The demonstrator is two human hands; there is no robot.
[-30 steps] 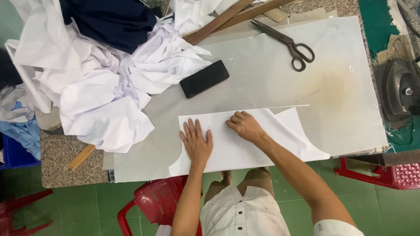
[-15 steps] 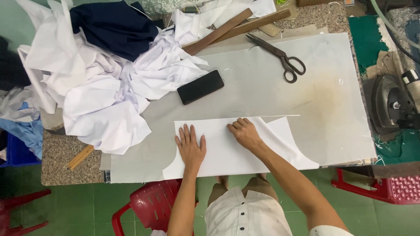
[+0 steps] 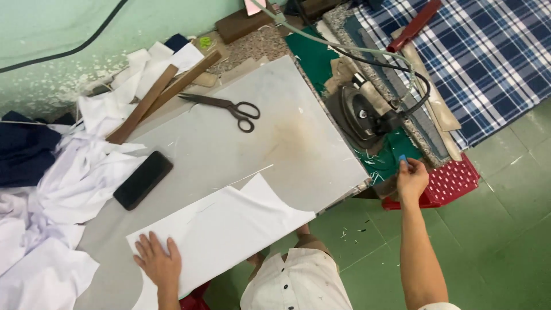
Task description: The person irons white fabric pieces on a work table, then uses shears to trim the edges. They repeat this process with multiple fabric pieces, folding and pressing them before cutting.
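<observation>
A cut piece of white fabric (image 3: 229,229) lies flat on the grey table top (image 3: 287,143), reaching its near edge. My left hand (image 3: 158,261) rests flat on the fabric's left end with the fingers spread. My right hand (image 3: 412,179) is stretched out to the right, past the table's edge. It pinches a small blue piece (image 3: 402,158) between its fingertips, just in front of a dark iron (image 3: 364,115) on a green pad.
Scissors (image 3: 229,108) and a black phone (image 3: 142,179) lie on the table. Two wooden rulers (image 3: 155,97) lean at the far edge. White cloth (image 3: 57,201) and navy cloth (image 3: 23,152) are heaped at left. Right: plaid cloth (image 3: 488,51), red plastic stool (image 3: 450,181).
My right hand has left the white fabric and swung right to the iron's side, now pinching a small blue piece. The view has turned right. My left hand stays on the fabric.
</observation>
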